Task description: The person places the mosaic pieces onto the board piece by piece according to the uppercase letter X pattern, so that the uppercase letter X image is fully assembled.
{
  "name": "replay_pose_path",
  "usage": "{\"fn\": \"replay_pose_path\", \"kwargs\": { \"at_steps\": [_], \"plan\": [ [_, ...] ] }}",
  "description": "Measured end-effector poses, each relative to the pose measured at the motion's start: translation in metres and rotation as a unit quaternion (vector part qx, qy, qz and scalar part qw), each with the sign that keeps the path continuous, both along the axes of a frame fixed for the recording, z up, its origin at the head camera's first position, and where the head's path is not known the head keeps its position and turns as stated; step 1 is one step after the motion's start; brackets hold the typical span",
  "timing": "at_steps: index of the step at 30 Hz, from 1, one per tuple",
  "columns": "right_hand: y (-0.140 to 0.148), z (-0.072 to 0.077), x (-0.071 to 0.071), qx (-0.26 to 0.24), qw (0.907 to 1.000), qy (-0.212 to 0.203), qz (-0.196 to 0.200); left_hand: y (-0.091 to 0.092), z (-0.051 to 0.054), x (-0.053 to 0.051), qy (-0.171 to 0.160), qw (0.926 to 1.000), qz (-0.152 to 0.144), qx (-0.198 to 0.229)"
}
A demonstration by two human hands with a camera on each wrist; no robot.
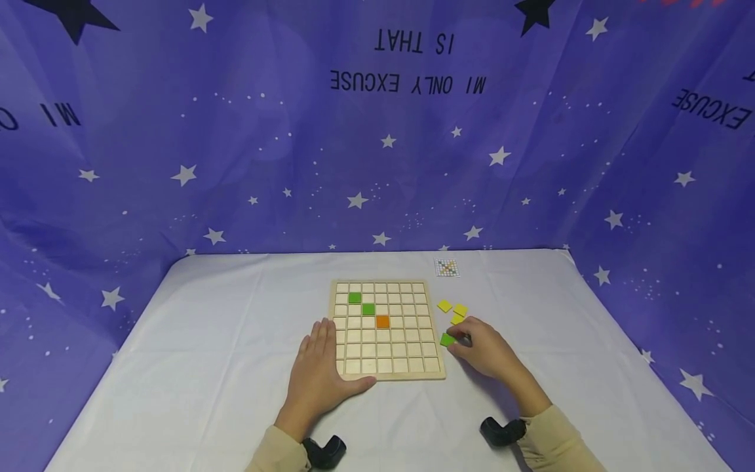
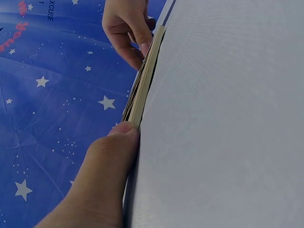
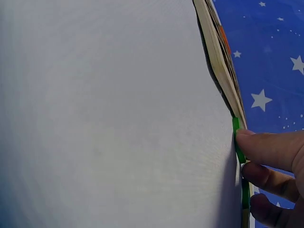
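Note:
A wooden grid board (image 1: 400, 377) lies on the white table, with two green tiles (image 1: 354, 297) and an orange tile (image 1: 383, 322) stepping diagonally down its squares. My left hand (image 1: 316, 372) rests along the board's left edge, fingers straight, thumb (image 2: 111, 149) on the near edge. Just right of the board, my right hand (image 1: 487, 349) has thumb and fingertips at a green tile (image 1: 447, 339); in the right wrist view the thumb touches that green tile (image 3: 239, 140), and another green tile (image 3: 245, 194) is by the other fingers.
Several yellow tiles (image 1: 445, 306) lie right of the board, beyond my right hand. A small patterned card (image 1: 447, 268) is at the back, near the table's far edge. A purple star-printed cloth (image 1: 356, 164) hangs behind the table (image 1: 224, 341).

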State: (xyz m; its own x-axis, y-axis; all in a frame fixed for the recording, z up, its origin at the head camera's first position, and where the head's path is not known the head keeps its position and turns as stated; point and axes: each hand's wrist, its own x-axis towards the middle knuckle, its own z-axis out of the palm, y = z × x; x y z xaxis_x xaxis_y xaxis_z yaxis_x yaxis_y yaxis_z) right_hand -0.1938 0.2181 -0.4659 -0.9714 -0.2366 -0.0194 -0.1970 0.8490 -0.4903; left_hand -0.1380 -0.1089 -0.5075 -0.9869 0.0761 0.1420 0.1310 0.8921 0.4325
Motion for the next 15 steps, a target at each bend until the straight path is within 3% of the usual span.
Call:
{"fn": "replay_pose_path", "kwargs": {
  "at_steps": [8,15],
  "plan": [
    [0.001,-0.008,-0.007,-0.056,0.9982,-0.014,-0.015,-0.001,-0.001,-0.001,0.000,1.0000,0.001,-0.006],
    [0.003,-0.012,-0.010,-0.097,0.9951,0.006,-0.020,-0.001,-0.001,-0.001,-0.011,0.9999,-0.001,-0.004]
  ]
}}
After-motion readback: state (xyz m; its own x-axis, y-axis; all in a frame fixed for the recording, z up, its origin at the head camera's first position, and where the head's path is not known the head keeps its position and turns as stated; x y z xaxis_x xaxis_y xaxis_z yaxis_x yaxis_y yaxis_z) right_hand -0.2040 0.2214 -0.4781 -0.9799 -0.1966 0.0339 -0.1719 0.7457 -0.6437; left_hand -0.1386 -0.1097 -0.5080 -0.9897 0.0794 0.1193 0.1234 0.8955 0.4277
